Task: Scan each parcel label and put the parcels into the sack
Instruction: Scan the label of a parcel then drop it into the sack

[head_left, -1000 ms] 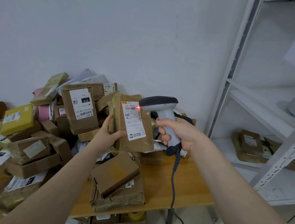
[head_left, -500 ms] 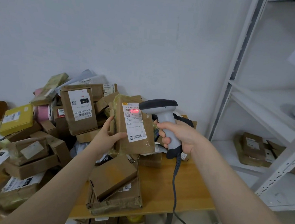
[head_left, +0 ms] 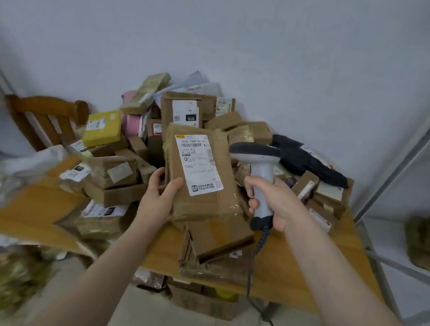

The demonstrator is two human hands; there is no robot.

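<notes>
Gripping the taped parcel (head_left: pixel 205 203) low, the left hand (head_left: pixel 158 199) is holding it upright (label outward) beside the barcode scanner (head_left: pixel 262 171) the right hand (head_left: pixel 276 206) is clasping

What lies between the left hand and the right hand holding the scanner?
The brown parcel, seen in the head view: the left hand grips its left edge, the right hand holds the scanner beside it.

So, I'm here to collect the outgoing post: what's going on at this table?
A person faces a pile of brown cardboard parcels on the wooden table. Their left hand holds up a brown taped parcel, white label towards the camera; their right hand grips a grey barcode scanner beside it. No scan light shows on the label.
</notes>
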